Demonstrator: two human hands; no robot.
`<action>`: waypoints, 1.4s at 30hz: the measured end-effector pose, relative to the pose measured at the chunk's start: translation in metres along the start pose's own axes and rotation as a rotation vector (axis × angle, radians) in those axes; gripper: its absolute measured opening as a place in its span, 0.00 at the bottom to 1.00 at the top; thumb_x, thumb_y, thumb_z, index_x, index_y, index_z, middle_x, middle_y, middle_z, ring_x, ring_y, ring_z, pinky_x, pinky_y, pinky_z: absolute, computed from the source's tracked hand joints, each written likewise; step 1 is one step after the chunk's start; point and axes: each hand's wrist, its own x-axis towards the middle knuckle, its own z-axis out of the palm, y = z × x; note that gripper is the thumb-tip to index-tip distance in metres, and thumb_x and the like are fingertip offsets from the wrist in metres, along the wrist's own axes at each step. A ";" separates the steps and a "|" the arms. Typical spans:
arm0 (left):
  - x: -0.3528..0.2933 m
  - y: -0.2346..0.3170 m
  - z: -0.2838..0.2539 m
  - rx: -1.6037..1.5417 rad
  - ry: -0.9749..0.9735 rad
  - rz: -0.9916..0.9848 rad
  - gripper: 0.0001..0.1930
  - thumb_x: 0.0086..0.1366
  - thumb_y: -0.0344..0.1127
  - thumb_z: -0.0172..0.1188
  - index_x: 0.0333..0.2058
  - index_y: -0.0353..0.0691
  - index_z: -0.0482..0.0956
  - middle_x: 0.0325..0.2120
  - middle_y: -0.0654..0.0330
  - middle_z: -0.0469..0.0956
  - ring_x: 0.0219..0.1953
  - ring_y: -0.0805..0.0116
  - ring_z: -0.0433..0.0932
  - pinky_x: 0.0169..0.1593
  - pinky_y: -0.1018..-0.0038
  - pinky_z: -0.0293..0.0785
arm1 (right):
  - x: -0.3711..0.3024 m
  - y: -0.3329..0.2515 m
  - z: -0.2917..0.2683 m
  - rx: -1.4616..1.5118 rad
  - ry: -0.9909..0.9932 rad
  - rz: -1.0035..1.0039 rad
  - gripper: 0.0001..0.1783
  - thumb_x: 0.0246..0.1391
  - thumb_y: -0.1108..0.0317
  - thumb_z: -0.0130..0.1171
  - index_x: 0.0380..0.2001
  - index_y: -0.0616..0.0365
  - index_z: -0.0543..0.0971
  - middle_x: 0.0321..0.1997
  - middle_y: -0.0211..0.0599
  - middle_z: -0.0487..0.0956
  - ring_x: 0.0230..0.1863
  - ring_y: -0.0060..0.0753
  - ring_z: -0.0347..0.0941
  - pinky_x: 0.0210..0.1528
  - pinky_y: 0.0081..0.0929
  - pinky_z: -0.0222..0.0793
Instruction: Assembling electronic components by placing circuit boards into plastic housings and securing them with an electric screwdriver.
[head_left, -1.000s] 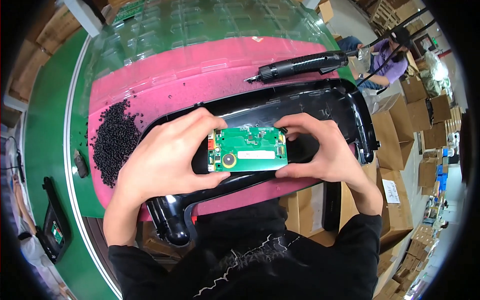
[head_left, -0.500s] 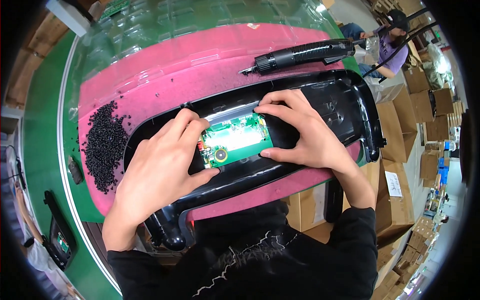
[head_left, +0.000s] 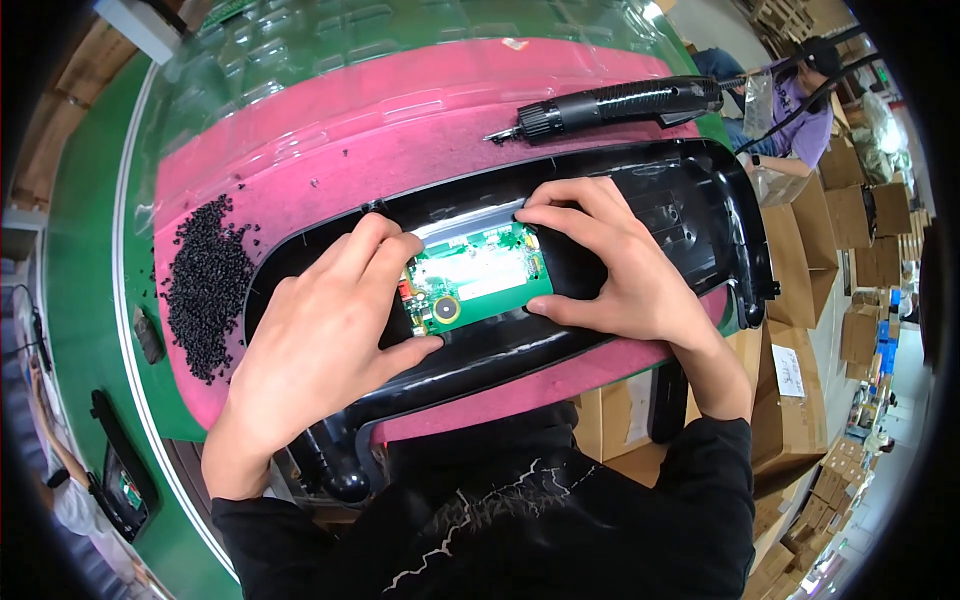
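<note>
A green circuit board (head_left: 500,300) lies in the middle of a long black plastic housing (head_left: 690,195), with a round dark part near its lower left corner. My left hand (head_left: 325,315) grips the board's left end, thumb at the near corner and fingers at the far one. Across from it, my right hand (head_left: 615,265) holds the right end between thumb and index finger. Glare whitens the middle of the board. Whether the board rests on the housing floor or sits slightly above it, I cannot tell.
A black electric screwdriver (head_left: 610,108) lies beyond the housing on the pink mat (head_left: 230,150). Left of the housing is a heap of small black screws (head_left: 208,290). Clear plastic trays (head_left: 360,40) stand behind. Cardboard boxes (head_left: 795,240) and a seated person (head_left: 795,125) are at the right.
Both hands keep their hold on the circuit board. Board, hands and right side of the scene appear shifted very slightly to the right in the picture.
</note>
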 end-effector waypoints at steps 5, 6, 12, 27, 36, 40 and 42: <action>-0.001 -0.005 0.003 0.004 0.009 0.017 0.32 0.46 0.38 0.75 0.50 0.38 0.72 0.46 0.57 0.71 0.41 0.54 0.78 0.38 0.62 0.77 | 0.003 -0.003 0.003 0.000 -0.015 0.033 0.35 0.38 0.67 0.75 0.53 0.60 0.76 0.57 0.42 0.71 0.57 0.48 0.66 0.61 0.38 0.64; -0.001 -0.006 0.002 0.004 -0.007 0.021 0.31 0.47 0.38 0.75 0.49 0.38 0.72 0.46 0.57 0.71 0.42 0.54 0.78 0.38 0.62 0.77 | 0.003 -0.004 0.002 -0.007 -0.021 0.048 0.35 0.38 0.67 0.75 0.53 0.60 0.76 0.57 0.42 0.71 0.57 0.47 0.66 0.61 0.38 0.64; -0.003 -0.013 0.002 0.006 0.009 0.039 0.31 0.47 0.38 0.75 0.49 0.36 0.72 0.46 0.57 0.71 0.44 0.53 0.78 0.38 0.62 0.77 | 0.008 -0.006 0.004 -0.034 -0.037 0.060 0.35 0.38 0.67 0.75 0.54 0.60 0.76 0.56 0.42 0.71 0.58 0.47 0.65 0.62 0.37 0.63; -0.004 -0.016 0.000 -0.031 0.015 0.014 0.32 0.45 0.36 0.76 0.49 0.37 0.72 0.46 0.57 0.71 0.42 0.52 0.77 0.40 0.61 0.77 | 0.010 -0.005 0.010 -0.025 -0.032 0.041 0.36 0.40 0.65 0.75 0.55 0.60 0.75 0.58 0.42 0.70 0.58 0.48 0.65 0.62 0.39 0.63; -0.005 -0.031 -0.006 -0.050 -0.006 0.009 0.32 0.45 0.36 0.76 0.49 0.37 0.72 0.46 0.57 0.71 0.43 0.52 0.77 0.41 0.62 0.76 | 0.023 -0.006 0.018 -0.047 -0.053 0.037 0.36 0.41 0.63 0.75 0.55 0.59 0.75 0.58 0.42 0.69 0.58 0.49 0.65 0.62 0.40 0.63; -0.006 -0.031 -0.011 -0.040 -0.025 0.037 0.32 0.46 0.36 0.75 0.50 0.35 0.71 0.47 0.56 0.71 0.48 0.53 0.76 0.42 0.63 0.77 | 0.024 -0.012 0.016 -0.075 -0.064 0.052 0.40 0.40 0.63 0.75 0.59 0.58 0.72 0.59 0.43 0.69 0.60 0.49 0.64 0.63 0.39 0.61; -0.007 -0.020 -0.009 -0.042 -0.020 0.060 0.33 0.46 0.37 0.76 0.50 0.36 0.70 0.47 0.56 0.71 0.46 0.52 0.77 0.42 0.62 0.77 | 0.015 -0.014 0.003 -0.077 -0.062 0.086 0.44 0.39 0.63 0.76 0.62 0.56 0.70 0.60 0.45 0.69 0.60 0.50 0.64 0.64 0.38 0.59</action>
